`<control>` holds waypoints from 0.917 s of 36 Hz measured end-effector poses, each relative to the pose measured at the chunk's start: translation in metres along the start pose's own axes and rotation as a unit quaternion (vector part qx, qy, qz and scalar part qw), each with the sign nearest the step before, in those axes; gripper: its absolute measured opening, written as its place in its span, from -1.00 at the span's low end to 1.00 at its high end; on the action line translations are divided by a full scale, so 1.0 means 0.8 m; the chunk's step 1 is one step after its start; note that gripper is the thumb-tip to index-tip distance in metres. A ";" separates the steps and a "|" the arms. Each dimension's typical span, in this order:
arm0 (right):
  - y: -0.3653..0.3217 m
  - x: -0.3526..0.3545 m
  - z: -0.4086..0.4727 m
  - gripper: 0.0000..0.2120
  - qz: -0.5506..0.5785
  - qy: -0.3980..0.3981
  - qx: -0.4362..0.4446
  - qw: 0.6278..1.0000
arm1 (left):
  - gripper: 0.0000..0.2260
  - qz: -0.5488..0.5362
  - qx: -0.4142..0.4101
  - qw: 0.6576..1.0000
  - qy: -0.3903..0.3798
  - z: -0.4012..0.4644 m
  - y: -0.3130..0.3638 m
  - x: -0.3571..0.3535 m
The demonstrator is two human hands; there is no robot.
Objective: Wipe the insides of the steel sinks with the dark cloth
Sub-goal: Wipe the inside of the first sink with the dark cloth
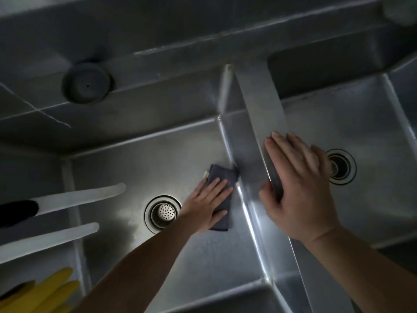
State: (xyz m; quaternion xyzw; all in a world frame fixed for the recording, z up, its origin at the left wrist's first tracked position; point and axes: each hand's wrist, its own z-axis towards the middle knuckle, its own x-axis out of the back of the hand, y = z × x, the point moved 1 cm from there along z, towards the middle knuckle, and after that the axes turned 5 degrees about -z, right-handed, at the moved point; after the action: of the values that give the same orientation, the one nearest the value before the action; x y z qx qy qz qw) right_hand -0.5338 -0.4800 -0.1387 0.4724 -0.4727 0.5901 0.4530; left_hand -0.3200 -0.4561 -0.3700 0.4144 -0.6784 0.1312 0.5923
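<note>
The left hand (208,205) presses flat, fingers straight, on the dark cloth (222,195), lying lengthwise along the divider (261,123) on the left sink's (140,150) floor, while the right hand (297,188) clasps that divider.

The left basin's (135,154) floor lay open toward its far and left walls. The strainer drain (163,213) sat just beside the left hand (206,205), which pressed the dark cloth (222,195) flat against the divider's (261,123) foot, blocking that corner. The right hand (297,188) straddled the divider. Two pale handles (74,197) jutted over the left rim; yellow gloves (42,292) lay beyond. The right basin (372,132) stood open around its drain (341,167).
</note>
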 end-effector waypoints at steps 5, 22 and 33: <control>0.002 -0.003 -0.001 -0.37 0.002 0.006 0.000 1.000 | -0.38 -0.053 0.166 0.984 0.032 0.086 -0.035 0.049; -0.002 0.004 -0.001 -0.37 -0.010 -0.041 -0.020 0.999 | -0.28 -0.118 0.249 0.961 0.012 0.118 0.031 0.038; -0.031 0.010 -0.037 -0.38 -0.070 -0.085 -0.103 0.989 | -0.33 -0.080 0.046 0.994 -0.056 -0.080 0.191 -0.066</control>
State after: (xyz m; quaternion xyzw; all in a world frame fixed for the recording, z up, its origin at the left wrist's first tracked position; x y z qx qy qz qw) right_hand -0.5142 -0.4469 -0.1306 0.5039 -0.5332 0.4628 0.4976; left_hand -0.3877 -0.2963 -0.3535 0.5012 -0.6683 0.0906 0.5422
